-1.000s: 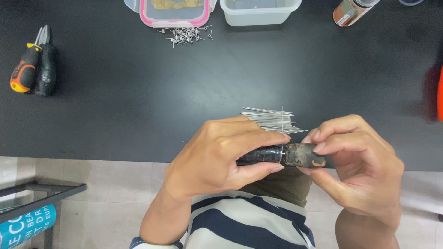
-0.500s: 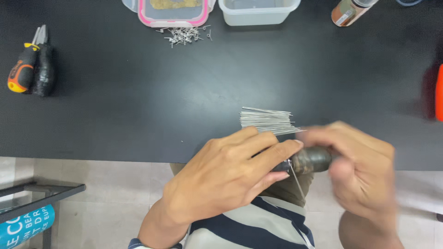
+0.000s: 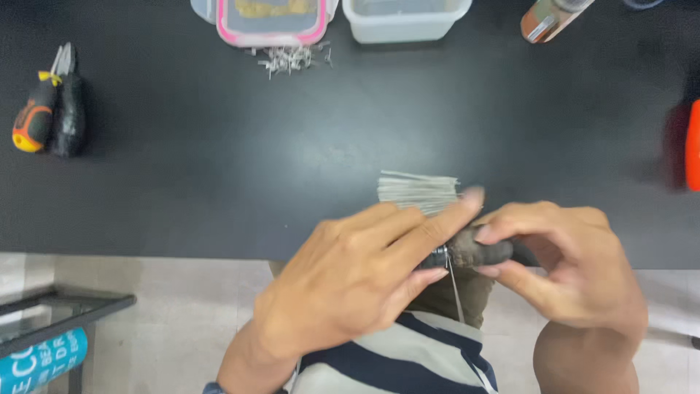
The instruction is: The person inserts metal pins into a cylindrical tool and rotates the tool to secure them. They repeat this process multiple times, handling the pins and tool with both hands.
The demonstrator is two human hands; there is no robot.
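My left hand and my right hand meet at the near edge of a black table, both closed around a dark cylindrical handle. A thin metal wire hangs down from the handle between the hands. Just beyond my fingers a flat bundle of thin grey wires lies on the table. My left fingers cover the handle's left end.
Pliers with an orange and black grip lie at the far left. A pink-rimmed container, a white tub and a pile of small metal pieces sit at the back. An orange object is at the right edge.
My left hand has slid right over the handle and now covers more of it. The right hand has shifted its grip, and a thin wire now hangs below the handle.
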